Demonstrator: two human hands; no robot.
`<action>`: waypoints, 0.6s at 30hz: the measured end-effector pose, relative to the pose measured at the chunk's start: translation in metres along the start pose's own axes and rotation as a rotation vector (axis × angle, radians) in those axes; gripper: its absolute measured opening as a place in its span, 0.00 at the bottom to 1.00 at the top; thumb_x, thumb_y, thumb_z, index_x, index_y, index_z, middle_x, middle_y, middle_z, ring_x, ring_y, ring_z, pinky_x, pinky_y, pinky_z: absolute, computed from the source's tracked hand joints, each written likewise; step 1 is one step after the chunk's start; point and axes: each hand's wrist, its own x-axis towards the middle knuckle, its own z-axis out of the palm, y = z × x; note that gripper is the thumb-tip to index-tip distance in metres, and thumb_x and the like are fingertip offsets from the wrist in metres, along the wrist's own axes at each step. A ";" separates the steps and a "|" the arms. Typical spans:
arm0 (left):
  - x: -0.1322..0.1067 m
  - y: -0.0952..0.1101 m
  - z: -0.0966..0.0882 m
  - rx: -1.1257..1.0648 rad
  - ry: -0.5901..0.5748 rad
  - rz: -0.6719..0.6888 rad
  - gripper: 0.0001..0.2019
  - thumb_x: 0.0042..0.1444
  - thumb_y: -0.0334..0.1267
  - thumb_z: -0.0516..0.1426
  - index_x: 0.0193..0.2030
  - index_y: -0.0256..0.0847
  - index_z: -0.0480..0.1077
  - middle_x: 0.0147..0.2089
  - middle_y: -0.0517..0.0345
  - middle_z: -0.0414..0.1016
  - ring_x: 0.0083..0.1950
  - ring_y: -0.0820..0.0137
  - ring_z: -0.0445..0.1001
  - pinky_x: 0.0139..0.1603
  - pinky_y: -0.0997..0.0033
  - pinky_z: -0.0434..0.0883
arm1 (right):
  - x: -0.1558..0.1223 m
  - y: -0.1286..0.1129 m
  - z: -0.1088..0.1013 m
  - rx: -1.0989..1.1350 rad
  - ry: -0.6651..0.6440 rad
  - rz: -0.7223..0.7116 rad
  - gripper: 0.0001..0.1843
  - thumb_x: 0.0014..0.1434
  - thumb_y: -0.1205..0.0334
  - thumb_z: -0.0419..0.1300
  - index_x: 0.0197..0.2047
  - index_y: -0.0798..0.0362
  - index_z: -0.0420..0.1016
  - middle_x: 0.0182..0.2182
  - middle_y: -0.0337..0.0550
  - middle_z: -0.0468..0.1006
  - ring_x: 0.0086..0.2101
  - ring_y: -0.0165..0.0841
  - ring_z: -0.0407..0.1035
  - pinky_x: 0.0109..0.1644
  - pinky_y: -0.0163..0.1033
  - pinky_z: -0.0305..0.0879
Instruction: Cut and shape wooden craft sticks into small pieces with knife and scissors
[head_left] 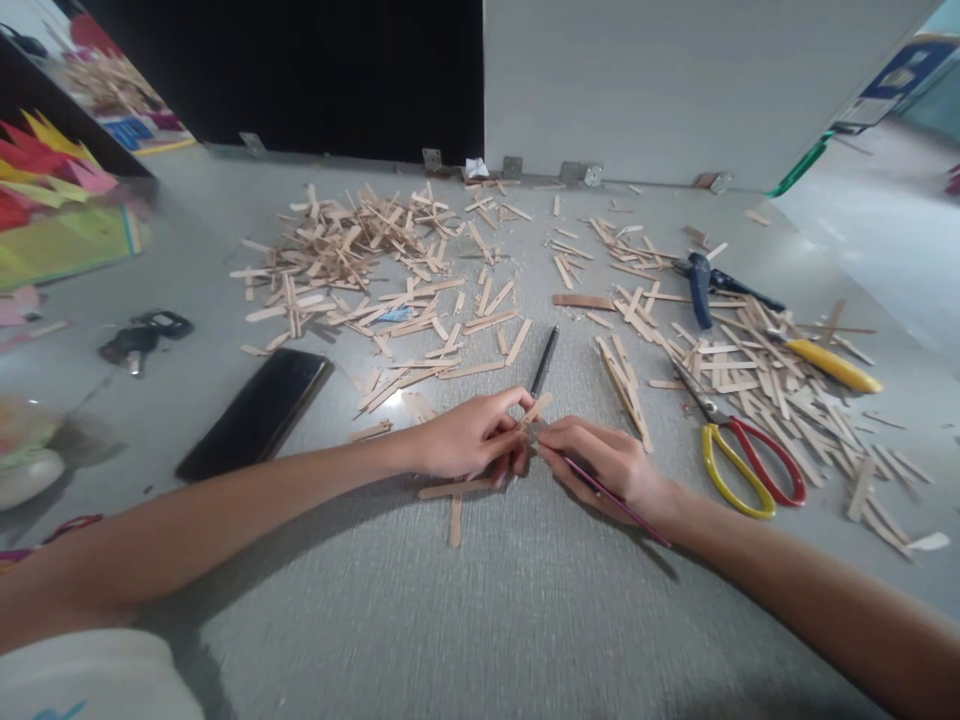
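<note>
My left hand (pixel 472 438) is closed in a pinch on a short wooden stick piece (pixel 537 407) just above the grey table (pixel 487 600). My right hand (pixel 600 462) meets it from the right, fingers closed round a thin pink-handled brush or pencil (pixel 619 497) whose tip touches the stick piece. Two loose wooden sticks (pixel 454 500) lie on the table just under my left hand. A black pencil (pixel 544 361) lies right behind the hands.
Heaps of cut wooden sticks (pixel 360 265) cover the far left and the right side (pixel 757 375). Red-and-yellow scissors (pixel 742 455), blue pliers (pixel 701 285) and a yellow-handled tool (pixel 832 365) lie at right. A black phone (pixel 259 410) and keys (pixel 142 338) lie at left.
</note>
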 end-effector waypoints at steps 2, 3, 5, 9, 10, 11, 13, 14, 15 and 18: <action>0.000 0.000 0.000 0.000 -0.001 0.002 0.09 0.77 0.47 0.55 0.52 0.47 0.59 0.36 0.61 0.79 0.25 0.73 0.76 0.18 0.80 0.64 | 0.000 0.000 -0.001 0.012 -0.010 0.004 0.07 0.78 0.72 0.57 0.53 0.53 0.74 0.38 0.46 0.84 0.37 0.33 0.82 0.37 0.36 0.81; 0.000 0.000 0.000 0.000 -0.001 0.002 0.09 0.78 0.47 0.55 0.52 0.47 0.59 0.36 0.61 0.79 0.25 0.73 0.76 0.18 0.80 0.64 | 0.001 0.000 -0.001 0.017 -0.013 0.004 0.07 0.78 0.72 0.57 0.53 0.53 0.74 0.38 0.47 0.84 0.37 0.33 0.82 0.38 0.36 0.81; 0.000 0.001 0.001 -0.004 -0.001 0.002 0.10 0.78 0.47 0.55 0.51 0.47 0.59 0.36 0.61 0.78 0.25 0.73 0.75 0.18 0.80 0.64 | 0.001 0.000 -0.001 0.022 -0.020 0.007 0.06 0.78 0.72 0.57 0.53 0.54 0.74 0.39 0.47 0.84 0.38 0.33 0.82 0.38 0.36 0.81; 0.000 0.002 0.001 -0.009 -0.003 0.012 0.10 0.78 0.48 0.55 0.51 0.47 0.59 0.35 0.62 0.78 0.25 0.73 0.75 0.18 0.80 0.64 | 0.000 0.001 0.000 0.024 -0.030 0.017 0.07 0.78 0.72 0.57 0.53 0.55 0.74 0.39 0.48 0.84 0.38 0.34 0.83 0.39 0.37 0.81; 0.000 0.002 0.000 -0.006 -0.006 0.015 0.10 0.78 0.47 0.55 0.51 0.47 0.59 0.35 0.62 0.78 0.25 0.73 0.76 0.18 0.80 0.64 | 0.000 0.001 0.001 0.026 -0.033 0.018 0.07 0.78 0.71 0.57 0.53 0.55 0.74 0.39 0.48 0.84 0.39 0.35 0.83 0.40 0.37 0.81; 0.000 0.002 0.000 -0.002 -0.009 0.017 0.10 0.77 0.47 0.55 0.51 0.47 0.59 0.35 0.62 0.78 0.25 0.73 0.76 0.17 0.80 0.64 | 0.000 0.002 0.001 0.028 -0.034 0.022 0.07 0.78 0.71 0.57 0.53 0.54 0.74 0.39 0.47 0.83 0.39 0.35 0.83 0.40 0.37 0.81; 0.000 0.001 0.000 0.002 -0.007 0.021 0.10 0.77 0.47 0.55 0.51 0.47 0.59 0.35 0.62 0.78 0.25 0.73 0.76 0.17 0.80 0.64 | 0.000 0.002 0.001 0.036 -0.040 0.027 0.07 0.78 0.72 0.57 0.53 0.54 0.74 0.40 0.48 0.84 0.39 0.35 0.83 0.40 0.37 0.81; 0.000 0.001 0.000 0.001 -0.004 0.021 0.10 0.77 0.47 0.56 0.51 0.47 0.59 0.35 0.62 0.79 0.25 0.73 0.76 0.17 0.80 0.64 | 0.000 0.002 0.001 0.034 -0.038 0.023 0.06 0.78 0.72 0.57 0.52 0.54 0.74 0.40 0.48 0.84 0.39 0.35 0.83 0.40 0.37 0.81; 0.000 0.001 0.000 0.000 -0.002 0.019 0.10 0.77 0.48 0.56 0.51 0.47 0.59 0.35 0.62 0.79 0.25 0.73 0.76 0.17 0.80 0.64 | 0.000 0.002 0.001 0.028 -0.033 0.014 0.06 0.78 0.72 0.57 0.52 0.55 0.74 0.39 0.49 0.84 0.39 0.35 0.83 0.40 0.37 0.81; 0.000 0.000 0.000 0.004 -0.002 0.017 0.10 0.77 0.47 0.56 0.52 0.47 0.59 0.36 0.62 0.79 0.26 0.73 0.76 0.18 0.80 0.64 | 0.000 0.002 0.000 -0.009 -0.012 -0.012 0.06 0.77 0.73 0.58 0.52 0.56 0.75 0.38 0.50 0.84 0.37 0.35 0.82 0.37 0.37 0.80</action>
